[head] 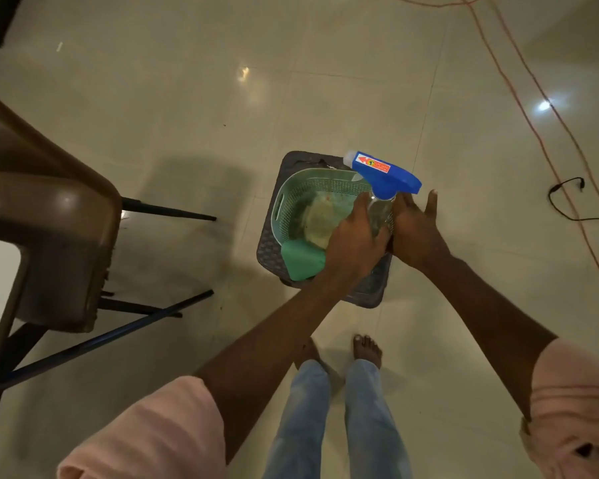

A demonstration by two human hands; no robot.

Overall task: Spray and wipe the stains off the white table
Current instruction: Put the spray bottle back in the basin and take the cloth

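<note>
bottle [381, 209] over green basket [291, 188] on floor, between both hands | left hand [355, 242] fingers wrapped round clear body | right hand [415, 229] fingers nearly straight, beside bottle | probably light, smooth, slippery plastic | best grip: neck under blue head

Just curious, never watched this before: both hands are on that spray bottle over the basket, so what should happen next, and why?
Probably lift the bottle clear of the basket: the left hand grips its body, the right hand steadies it.
</note>
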